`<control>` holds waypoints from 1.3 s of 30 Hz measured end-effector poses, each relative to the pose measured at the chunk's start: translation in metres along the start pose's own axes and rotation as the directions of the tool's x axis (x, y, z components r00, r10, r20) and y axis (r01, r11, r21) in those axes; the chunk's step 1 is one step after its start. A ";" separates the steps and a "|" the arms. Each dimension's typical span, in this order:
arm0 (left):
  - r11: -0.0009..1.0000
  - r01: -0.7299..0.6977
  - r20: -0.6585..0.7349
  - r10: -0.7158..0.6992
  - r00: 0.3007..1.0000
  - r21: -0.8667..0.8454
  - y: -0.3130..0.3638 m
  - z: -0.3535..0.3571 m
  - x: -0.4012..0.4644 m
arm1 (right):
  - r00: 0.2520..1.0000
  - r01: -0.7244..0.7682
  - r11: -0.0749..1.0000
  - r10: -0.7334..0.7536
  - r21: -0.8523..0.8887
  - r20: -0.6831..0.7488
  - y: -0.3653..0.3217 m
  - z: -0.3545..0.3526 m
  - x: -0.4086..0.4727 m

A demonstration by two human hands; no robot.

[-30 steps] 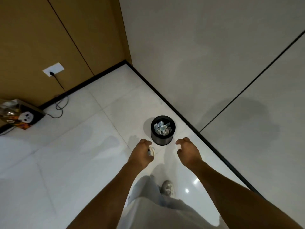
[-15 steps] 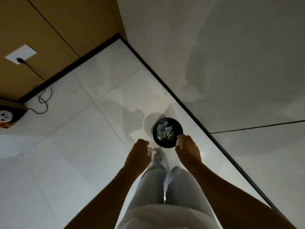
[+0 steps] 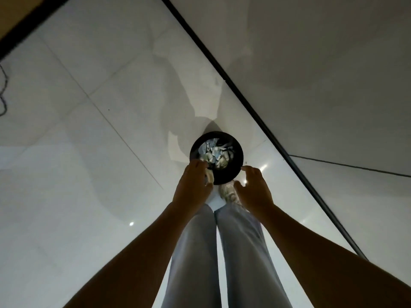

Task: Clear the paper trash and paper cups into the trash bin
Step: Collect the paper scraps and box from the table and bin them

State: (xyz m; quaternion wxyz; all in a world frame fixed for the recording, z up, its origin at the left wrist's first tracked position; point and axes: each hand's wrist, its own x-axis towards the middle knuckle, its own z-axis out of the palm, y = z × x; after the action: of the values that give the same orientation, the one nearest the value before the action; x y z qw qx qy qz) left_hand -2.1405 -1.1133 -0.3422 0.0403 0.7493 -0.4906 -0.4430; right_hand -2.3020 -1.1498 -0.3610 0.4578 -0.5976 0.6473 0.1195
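Directly below the head camera, the bin (image 3: pixel 216 157) stands on the floor (image 3: pixel 89 152) close to the wall's black baseboard (image 3: pixel 244 98), its mouth facing straight up and already part-filled with crumpled paper (image 3: pixel 214 153). Standing over it this way puts both hands above the opening, so anything let go should fall inside rather than beside it.

The left hand (image 3: pixel 192 186) hangs at the bin's near-left rim with its fingers curled round a small pale scrap (image 3: pixel 209 177), most likely paper trash; only a sliver shows between thumb and fingers. Holding it right over the rim suggests the drop is the step in hand.

The right hand (image 3: pixel 253 190) sits just beside the near-right rim, fingers loosely bent and holding nothing that can be seen. It may be there to steady or guard the bin.

No cups are visible, so how much clearing remains cannot be told.
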 end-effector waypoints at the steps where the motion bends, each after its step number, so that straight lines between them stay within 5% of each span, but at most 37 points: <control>1: 1.000 0.019 0.021 -0.020 1.000 0.005 0.002 0.006 0.009 | 1.000 -0.005 1.000 0.005 -0.005 0.006 0.005 -0.003 0.001; 5: 0.976 0.160 0.123 -0.179 0.976 0.149 0.011 0.026 0.035 | 0.999 -0.007 0.998 0.010 -0.066 0.042 0.022 -0.019 0.010; 8: 0.954 0.159 0.044 -0.176 0.983 0.254 0.014 0.026 0.030 | 0.996 0.051 0.993 -0.044 -0.106 0.071 0.018 -0.033 0.008; 16: 0.965 0.177 -0.145 -0.150 0.978 0.193 0.036 -0.021 -0.053 | 0.931 0.354 0.892 -0.307 -0.282 0.200 -0.044 -0.065 -0.039; 26: 0.893 0.449 -0.165 -0.438 0.884 0.038 0.043 -0.051 -0.192 | 0.696 0.716 0.406 -0.485 -0.568 0.530 -0.144 -0.065 -0.136; 39: 0.571 0.694 -0.233 -0.818 0.526 -0.438 -0.003 0.035 -0.440 | 0.355 0.875 -0.167 -0.415 -0.454 0.837 -0.149 0.064 -0.339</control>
State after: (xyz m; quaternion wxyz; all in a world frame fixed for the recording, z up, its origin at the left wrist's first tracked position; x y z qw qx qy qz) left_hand -2.2184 -0.7589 -0.0901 0.0534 0.9479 -0.0197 -0.3136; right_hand -2.1870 -0.9183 -0.0886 0.1481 -0.9346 -0.0815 0.3129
